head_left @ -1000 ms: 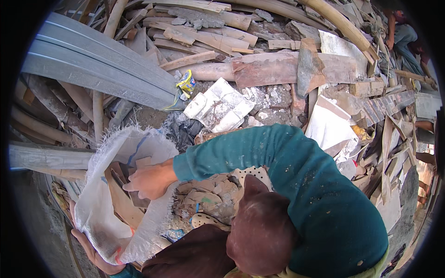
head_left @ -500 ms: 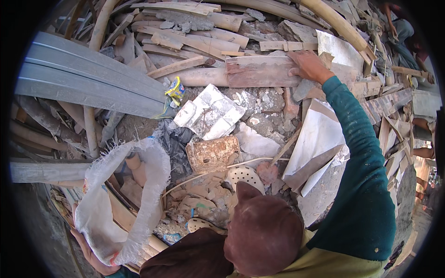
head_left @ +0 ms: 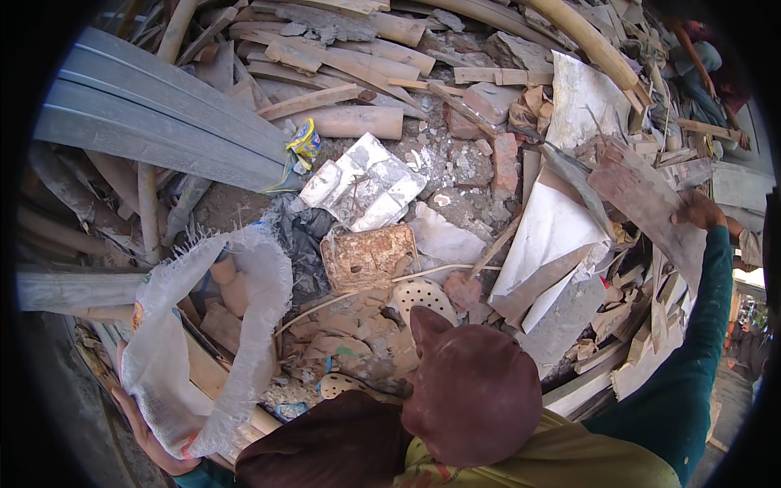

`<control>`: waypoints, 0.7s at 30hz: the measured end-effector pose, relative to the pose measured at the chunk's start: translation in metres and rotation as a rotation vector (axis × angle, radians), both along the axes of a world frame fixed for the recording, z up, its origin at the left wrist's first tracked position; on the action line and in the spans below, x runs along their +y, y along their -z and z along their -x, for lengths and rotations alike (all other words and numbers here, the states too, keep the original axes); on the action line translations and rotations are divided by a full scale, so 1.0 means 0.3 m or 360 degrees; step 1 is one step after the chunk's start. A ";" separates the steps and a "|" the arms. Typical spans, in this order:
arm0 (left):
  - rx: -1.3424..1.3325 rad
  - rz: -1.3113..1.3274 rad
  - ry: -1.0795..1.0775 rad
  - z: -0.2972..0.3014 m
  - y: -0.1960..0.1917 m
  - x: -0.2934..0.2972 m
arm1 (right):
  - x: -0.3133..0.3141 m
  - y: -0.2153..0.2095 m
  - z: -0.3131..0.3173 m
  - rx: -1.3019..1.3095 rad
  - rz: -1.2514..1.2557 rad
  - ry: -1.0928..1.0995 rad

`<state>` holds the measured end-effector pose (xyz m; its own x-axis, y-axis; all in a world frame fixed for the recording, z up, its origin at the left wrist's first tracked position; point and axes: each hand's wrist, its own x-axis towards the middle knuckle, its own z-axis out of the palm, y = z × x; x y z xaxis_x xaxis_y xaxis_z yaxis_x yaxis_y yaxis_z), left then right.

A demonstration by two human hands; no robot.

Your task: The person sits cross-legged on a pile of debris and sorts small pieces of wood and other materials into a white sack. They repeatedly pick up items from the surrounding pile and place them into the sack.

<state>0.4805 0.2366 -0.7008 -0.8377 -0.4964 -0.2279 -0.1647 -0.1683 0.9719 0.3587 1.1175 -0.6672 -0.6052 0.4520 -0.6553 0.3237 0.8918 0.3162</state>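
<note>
Out at the right, my right hand point(head_left: 700, 211) grips the edge of a flat reddish-brown wooden board point(head_left: 647, 189), which is tilted over the rubble. At the lower left, my left hand point(head_left: 150, 435) holds the outer side of a white woven sack point(head_left: 262, 321); its fingers are partly hidden by the sack. The frayed mouth gapes upward and shows wood and pipe-like pieces inside. Beside the board lies a white sheet point(head_left: 541, 236), folded and dirty.
Grey metal profiles point(head_left: 163, 122) jut in from the left. Broken bricks point(head_left: 504, 163), a rusty plate point(head_left: 370, 256), a white foam-like piece point(head_left: 366, 183) and a perforated clog point(head_left: 425, 299) lie in the middle. Another person point(head_left: 704, 69) is at the upper right.
My right hand has carried the board from the upper middle to the right, uncovering bricks and rubble where it lay. My left hand stays at the sack.
</note>
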 end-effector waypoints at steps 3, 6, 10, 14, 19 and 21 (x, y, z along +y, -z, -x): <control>-0.0060 0.0156 0.0132 0.003 0.011 -0.017 | 0.074 0.041 -0.211 -0.0534 -0.0679 -0.0054; -0.0077 0.0080 0.0130 0.011 0.022 -0.026 | 0.016 0.149 -0.202 0.0240 -0.0508 -0.0463; -0.0027 0.0076 0.0284 0.022 0.032 -0.018 | -0.285 0.409 0.218 0.1432 0.0206 -0.1103; -0.0084 -0.0065 0.0087 0.020 0.015 0.016 | -0.626 0.703 0.695 0.1584 0.0646 -0.1591; 0.0014 -0.0271 0.0117 -0.024 -0.019 0.033 | -0.753 0.907 0.969 0.0703 -0.0062 -0.0807; -0.0090 -0.0254 -0.0019 -0.058 -0.033 0.017 | -0.725 0.896 1.006 0.0528 0.0005 -0.1047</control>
<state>0.4978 0.2418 -0.6909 -0.8155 -0.4599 -0.3514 -0.2156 -0.3221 0.9218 0.0568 0.8998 -0.9361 -0.9171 -0.0744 -0.3916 -0.2005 0.9352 0.2918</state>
